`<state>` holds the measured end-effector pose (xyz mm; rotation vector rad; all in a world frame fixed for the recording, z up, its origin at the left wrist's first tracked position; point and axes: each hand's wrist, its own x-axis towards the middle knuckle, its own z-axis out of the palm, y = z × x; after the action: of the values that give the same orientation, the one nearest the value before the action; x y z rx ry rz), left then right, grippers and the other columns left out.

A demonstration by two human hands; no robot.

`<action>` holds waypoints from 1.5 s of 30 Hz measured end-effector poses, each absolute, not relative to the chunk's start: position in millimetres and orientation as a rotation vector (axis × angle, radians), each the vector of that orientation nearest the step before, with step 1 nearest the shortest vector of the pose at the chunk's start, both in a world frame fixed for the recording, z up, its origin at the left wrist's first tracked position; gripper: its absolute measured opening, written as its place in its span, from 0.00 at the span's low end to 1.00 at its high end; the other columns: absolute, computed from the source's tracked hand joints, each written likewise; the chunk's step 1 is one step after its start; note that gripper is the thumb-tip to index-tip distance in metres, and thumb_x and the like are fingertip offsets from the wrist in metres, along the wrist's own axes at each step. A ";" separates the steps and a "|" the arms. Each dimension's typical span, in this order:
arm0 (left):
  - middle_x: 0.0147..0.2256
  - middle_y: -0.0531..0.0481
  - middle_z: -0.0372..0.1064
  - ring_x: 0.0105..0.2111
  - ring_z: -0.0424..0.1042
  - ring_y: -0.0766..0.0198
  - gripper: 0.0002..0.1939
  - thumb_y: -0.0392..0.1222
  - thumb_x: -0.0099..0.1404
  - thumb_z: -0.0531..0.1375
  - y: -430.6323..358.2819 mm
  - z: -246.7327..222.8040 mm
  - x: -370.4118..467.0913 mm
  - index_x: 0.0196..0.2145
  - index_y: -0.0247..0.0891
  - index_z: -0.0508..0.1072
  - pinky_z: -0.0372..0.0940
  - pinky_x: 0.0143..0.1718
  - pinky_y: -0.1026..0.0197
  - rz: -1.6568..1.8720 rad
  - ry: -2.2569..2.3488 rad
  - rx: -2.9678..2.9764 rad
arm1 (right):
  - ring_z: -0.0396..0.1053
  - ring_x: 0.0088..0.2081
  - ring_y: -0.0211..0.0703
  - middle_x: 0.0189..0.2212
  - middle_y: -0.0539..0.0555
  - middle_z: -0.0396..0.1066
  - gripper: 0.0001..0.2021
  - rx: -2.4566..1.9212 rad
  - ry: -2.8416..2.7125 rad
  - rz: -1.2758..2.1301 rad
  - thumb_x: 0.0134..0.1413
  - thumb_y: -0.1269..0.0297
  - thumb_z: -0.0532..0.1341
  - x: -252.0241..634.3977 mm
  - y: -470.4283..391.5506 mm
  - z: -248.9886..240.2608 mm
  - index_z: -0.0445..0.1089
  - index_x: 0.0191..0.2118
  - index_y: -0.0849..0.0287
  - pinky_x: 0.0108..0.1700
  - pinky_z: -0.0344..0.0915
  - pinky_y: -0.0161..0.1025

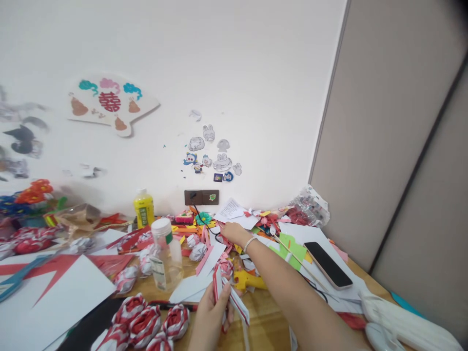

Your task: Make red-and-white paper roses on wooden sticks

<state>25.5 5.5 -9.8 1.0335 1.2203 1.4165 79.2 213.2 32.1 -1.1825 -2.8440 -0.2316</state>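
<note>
In the head view, my left hand [215, 304] is closed around folded red and white paper strips [234, 298] at the lower middle, with a pink rolled paper flower [224, 268] at their upper end. My right hand [234, 234] reaches far over the table to the paper scraps [215, 225] near the wall. Its fingertips are small and partly lost among the scraps, so what they touch is unclear. A yellow glue gun [248, 280] lies just right of my left hand, below my right forearm.
Red and white paper rosettes [145, 325] lie at the lower left. A clear jar [166, 261] and a yellow bottle [144, 209] stand left of centre. A phone [328, 264] rests on paper at right; a black cable crosses the scraps.
</note>
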 end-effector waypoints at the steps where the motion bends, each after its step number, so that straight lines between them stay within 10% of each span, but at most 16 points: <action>1: 0.07 0.60 0.57 0.06 0.49 0.73 0.30 0.72 0.40 0.57 4.1 -5.9 25.6 0.24 0.40 0.60 0.44 0.09 0.69 1.394 1.219 1.040 | 0.67 0.43 0.45 0.47 0.57 0.64 0.15 -1.199 -2.824 -0.214 0.59 0.62 0.56 80.8 214.2 31.3 0.63 0.50 0.61 0.43 0.66 0.47; 15: 0.08 0.60 0.57 0.07 0.51 0.72 0.27 0.68 0.46 0.57 11.6 -18.3 15.8 0.27 0.38 0.64 0.45 0.09 0.69 1.460 1.201 1.053 | 0.69 0.37 0.40 0.32 0.53 0.72 0.05 -1.098 -2.403 0.258 0.54 0.68 0.60 110.5 170.0 68.8 0.71 0.34 0.64 0.41 0.64 0.37; 25: 0.09 0.63 0.57 0.09 0.52 0.72 0.26 0.64 0.48 0.59 6.6 -3.8 14.4 0.32 0.37 0.62 0.49 0.10 0.69 1.577 1.161 1.095 | 0.69 0.30 0.38 0.29 0.50 0.72 0.16 -0.776 -1.814 0.983 0.45 0.74 0.61 142.4 43.9 42.4 0.72 0.44 0.58 0.32 0.66 0.33; 30: 0.10 0.62 0.58 0.09 0.53 0.73 0.26 0.64 0.46 0.60 4.6 -0.9 16.6 0.28 0.38 0.61 0.49 0.11 0.70 1.553 1.133 1.106 | 0.68 0.29 0.40 0.25 0.52 0.70 0.05 -0.897 -1.687 0.805 0.41 0.76 0.62 135.3 32.7 27.9 0.75 0.26 0.60 0.32 0.64 0.35; 45: 0.10 0.62 0.58 0.09 0.53 0.74 0.22 0.60 0.51 0.60 -0.5 2.7 17.7 0.28 0.38 0.61 0.50 0.11 0.71 1.545 1.066 1.112 | 0.66 0.33 0.39 0.29 0.52 0.67 0.08 -0.710 -1.745 0.654 0.50 0.75 0.59 133.5 17.6 20.5 0.75 0.30 0.57 0.37 0.63 0.36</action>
<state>17.7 -0.5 2.7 1.1116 1.0655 1.5448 133.5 17.6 20.5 -0.7097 -1.7448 0.6538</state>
